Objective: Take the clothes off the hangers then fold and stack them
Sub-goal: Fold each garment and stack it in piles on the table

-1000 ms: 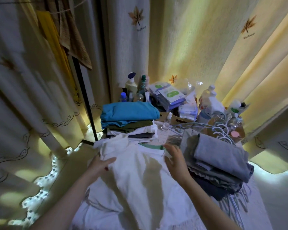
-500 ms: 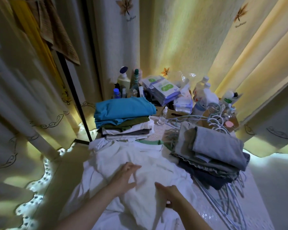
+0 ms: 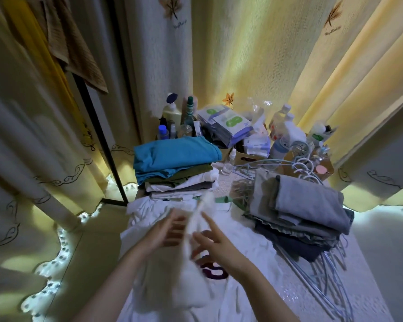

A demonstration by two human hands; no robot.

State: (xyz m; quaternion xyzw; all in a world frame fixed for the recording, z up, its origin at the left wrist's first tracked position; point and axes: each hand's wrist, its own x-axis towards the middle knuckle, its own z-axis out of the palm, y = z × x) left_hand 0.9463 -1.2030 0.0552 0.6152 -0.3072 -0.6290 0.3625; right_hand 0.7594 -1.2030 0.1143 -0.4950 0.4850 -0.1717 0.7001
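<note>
A white garment with a dark purple print lies spread on the table in front of me. A blurred strip of its cloth stands up between my hands. My left hand is closed on that raised fold. My right hand hovers just to the right of it, over the print, fingers spread. Behind the garment is a folded stack topped by a teal shirt. To the right lies a second stack topped by grey cloth. Empty wire hangers lie under and beside that stack.
The table's white lace cover shows at the right. Bottles, tissue packs and a cardboard box crowd the back. Curtains hang all around. A black rack pole stands at the left, with a brown towel hanging above.
My hands have come together over the garment's middle. The left has lifted a fold of white cloth upward, and the purple print now shows. My right hand has opened.
</note>
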